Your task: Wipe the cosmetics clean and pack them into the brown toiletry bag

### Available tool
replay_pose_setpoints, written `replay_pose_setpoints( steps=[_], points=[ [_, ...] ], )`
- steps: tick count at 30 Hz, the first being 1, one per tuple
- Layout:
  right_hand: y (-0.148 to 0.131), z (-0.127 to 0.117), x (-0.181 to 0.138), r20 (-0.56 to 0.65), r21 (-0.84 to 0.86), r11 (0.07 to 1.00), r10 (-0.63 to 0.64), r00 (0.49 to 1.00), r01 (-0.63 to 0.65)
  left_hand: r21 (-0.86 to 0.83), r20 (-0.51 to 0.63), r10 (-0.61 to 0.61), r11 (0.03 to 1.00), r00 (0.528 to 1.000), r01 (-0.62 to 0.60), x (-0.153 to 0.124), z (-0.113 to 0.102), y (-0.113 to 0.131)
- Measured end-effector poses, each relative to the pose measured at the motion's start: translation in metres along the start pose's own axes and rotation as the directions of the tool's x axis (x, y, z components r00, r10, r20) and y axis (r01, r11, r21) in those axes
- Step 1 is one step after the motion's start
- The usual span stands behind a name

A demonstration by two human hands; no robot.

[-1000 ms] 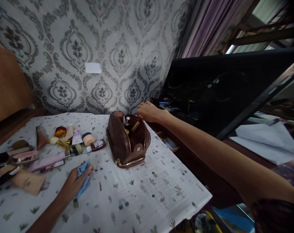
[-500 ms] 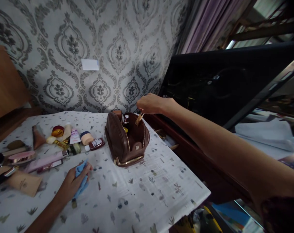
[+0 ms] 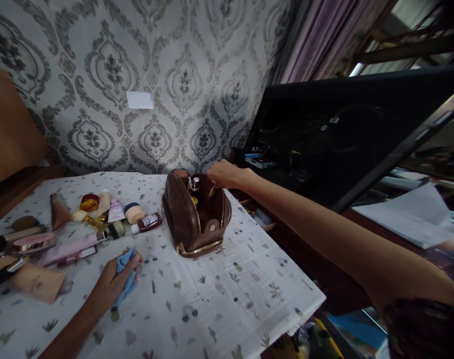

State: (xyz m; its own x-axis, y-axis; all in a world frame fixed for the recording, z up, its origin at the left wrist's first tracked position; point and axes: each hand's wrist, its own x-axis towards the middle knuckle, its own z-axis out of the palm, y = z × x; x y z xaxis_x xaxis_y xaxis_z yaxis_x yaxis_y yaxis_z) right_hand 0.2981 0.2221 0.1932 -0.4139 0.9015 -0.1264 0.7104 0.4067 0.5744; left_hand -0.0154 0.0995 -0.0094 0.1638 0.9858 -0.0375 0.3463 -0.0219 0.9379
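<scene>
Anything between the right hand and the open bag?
Nothing visible. The right hand is at the rear right of the bag's opening, with a tan piece just below it. The silver cap in the bag is left of the hand, not between. Can't tell whether hand and rim touch.

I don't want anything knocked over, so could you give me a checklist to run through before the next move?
1. Bag upright on the tablecloth: ok.
2. Bag open: ok, its mouth gapes and a silver cap shows inside.
3. Right hand at the bag: ok, it is at the mouth's far right side.
4. Right hand's grip: cannot tell, the fingertips and anything in them are unclear.
5. Left hand free: not ok, it holds a blue cloth.
6. Red bottle standing: not ok, it lies on its side, left of the bag.
</scene>
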Motion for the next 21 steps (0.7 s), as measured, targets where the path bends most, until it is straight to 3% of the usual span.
replay_pose_setpoints(
  steps=[9,13,18,21],
  points=[
    [-0.01,0.012,-0.008,-0.167,0.04,0.999,0.024,0.986,-0.017,0.035,-0.04,-0.022,0.999,0.999,0.023,0.001,0.001,-0.001],
    [-0.038,0.01,-0.015,-0.268,0.14,0.99,0.071,0.961,-0.034,0.025,-0.042,-0.028,0.999,0.999,0.029,0.001,0.002,-0.003],
    [-0.08,0.018,-0.014,0.027,0.417,0.909,-0.01,1.0,-0.003,-0.027,-0.013,-0.048,0.998,0.999,0.047,0.002,0.002,-0.005],
    [-0.086,0.026,-0.005,0.081,0.461,0.887,-0.006,0.997,-0.032,0.011,-0.016,-0.015,1.0,1.0,0.015,0.004,0.001,-0.008]
  ],
)
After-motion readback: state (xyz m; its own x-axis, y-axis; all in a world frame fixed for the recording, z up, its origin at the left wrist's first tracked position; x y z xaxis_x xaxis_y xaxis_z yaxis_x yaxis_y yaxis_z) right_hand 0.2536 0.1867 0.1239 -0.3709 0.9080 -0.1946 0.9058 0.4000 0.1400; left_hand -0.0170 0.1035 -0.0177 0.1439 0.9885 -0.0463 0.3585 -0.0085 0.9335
